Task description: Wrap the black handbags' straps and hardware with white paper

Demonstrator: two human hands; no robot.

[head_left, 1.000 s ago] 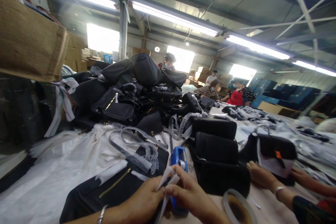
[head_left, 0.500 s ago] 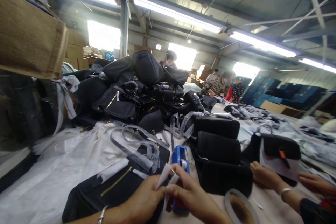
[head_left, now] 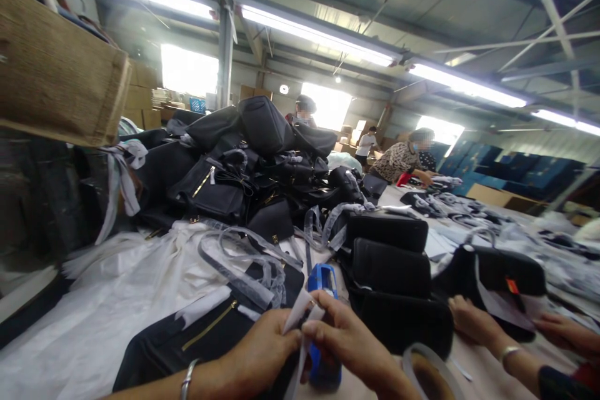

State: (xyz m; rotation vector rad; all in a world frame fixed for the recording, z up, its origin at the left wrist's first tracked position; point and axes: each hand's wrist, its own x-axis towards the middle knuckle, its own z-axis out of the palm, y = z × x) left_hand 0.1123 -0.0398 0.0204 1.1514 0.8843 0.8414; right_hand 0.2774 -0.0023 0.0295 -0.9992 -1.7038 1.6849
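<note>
My left hand (head_left: 262, 356) and my right hand (head_left: 344, 340) meet at the bottom of the view, both pinched on a white paper strip (head_left: 300, 319) that stands up between the fingertips. Just behind them a blue tape dispenser (head_left: 322, 281) lies on the table. A black bag with a gold zipper (head_left: 201, 337) lies under my left wrist, which wears a metal bangle. A roll of tape (head_left: 429, 372) sits by my right forearm.
A big heap of black bags (head_left: 244, 162) fills the table's middle, with a stack of black pouches (head_left: 391, 262) to the right. A co-worker's hands (head_left: 473, 322) handle a black bag (head_left: 501, 275) at right. White sheeting (head_left: 107, 300) covers the left. People stand far back.
My hands and the strip have barely shifted. The co-worker's bag has moved slightly right. A person in the background has stood up and leaned over the far table.
</note>
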